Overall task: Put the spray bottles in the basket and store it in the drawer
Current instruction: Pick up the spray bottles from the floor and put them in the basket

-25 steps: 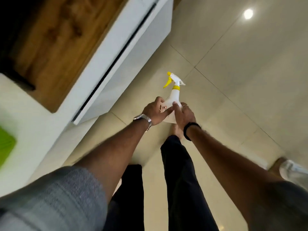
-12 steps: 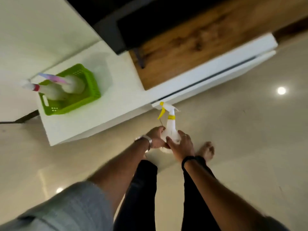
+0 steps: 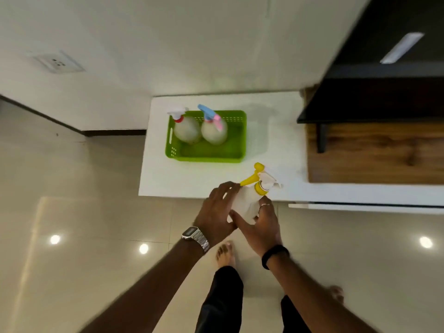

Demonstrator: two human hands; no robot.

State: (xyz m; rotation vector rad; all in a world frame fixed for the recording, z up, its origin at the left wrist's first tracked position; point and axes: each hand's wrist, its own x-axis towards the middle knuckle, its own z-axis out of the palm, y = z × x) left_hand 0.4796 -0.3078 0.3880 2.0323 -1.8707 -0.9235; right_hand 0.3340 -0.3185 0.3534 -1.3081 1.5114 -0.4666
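I hold a white spray bottle with a yellow trigger (image 3: 249, 198) between both hands at the front edge of the white cabinet top (image 3: 271, 140). My left hand (image 3: 216, 212) wraps its left side and my right hand (image 3: 262, 224) cups it from the right and below. A green basket (image 3: 206, 155) stands on the cabinet top beyond, apart from my hands. In it stand two white bottles: one with a red collar (image 3: 186, 128) at the left and one with a blue and pink trigger (image 3: 213, 129) beside it. The basket's right half has no bottle in it.
A drawer front (image 3: 360, 207) with a dark gap runs along the cabinet's right side below the top. A wood panel (image 3: 374, 152) and a dark shelf (image 3: 374, 99) sit at the right. The glossy tiled floor (image 3: 84, 212) spreads left and below; my bare feet stand under the hands.
The view has swung round so that the cabinet top and basket face me squarely. The yellow-trigger bottle, held in both hands throughout, has come from over the floor up to the cabinet's front edge.
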